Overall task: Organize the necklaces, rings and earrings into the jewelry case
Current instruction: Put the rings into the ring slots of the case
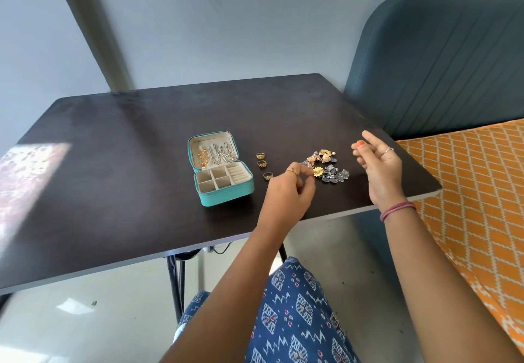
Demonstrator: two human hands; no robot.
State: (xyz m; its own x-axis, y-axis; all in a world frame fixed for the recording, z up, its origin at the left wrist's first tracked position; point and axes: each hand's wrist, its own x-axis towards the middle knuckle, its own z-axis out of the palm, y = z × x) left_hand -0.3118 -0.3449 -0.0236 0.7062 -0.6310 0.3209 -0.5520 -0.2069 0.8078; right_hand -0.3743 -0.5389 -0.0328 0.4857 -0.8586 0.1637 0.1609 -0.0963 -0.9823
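Gold, flower-shaped earring (318,171) pinched by the left hand (287,192) beside the earring pile (329,165); right hand (378,165) relaxed, empty; open teal jewelry case (221,168) on the dark tabletop (113,164).

The left hand (287,192) covers part of the earring pile (329,165), whose tangled pieces are too small to count. Chains (218,152) in the jewelry case (219,168) lid blur together; their number is unclear. Engraving on the 3 rings (261,164) is unreadable. The table (113,164) is cut off at the left edge.
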